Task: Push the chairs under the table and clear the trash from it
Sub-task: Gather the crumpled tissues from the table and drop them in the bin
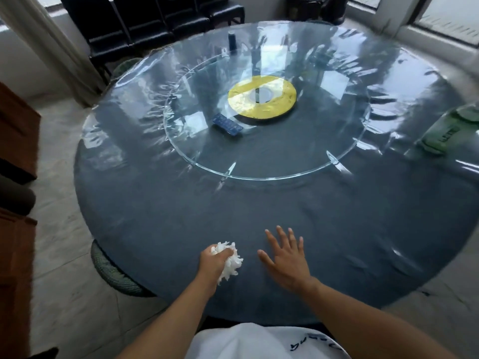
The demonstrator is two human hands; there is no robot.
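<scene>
Already bunched: left hand (pixel 216 257) grips crumpled tissue (pixel 231 265); right hand (pixel 285 257) spread flat on desk (pixel 155 216).
Loose tissue ends could tear or drop.

A dining room, probably in a home or a restaurant's private room. A large round table (pixel 181 229) under a clear plastic cover carries a glass turntable (pixel 259 161) at its centre. Black dining chairs (pixel 155 29) stand in a row by the far wall, beside a pale curtain (pixel 51 40) and windows (pixel 445 19).
</scene>
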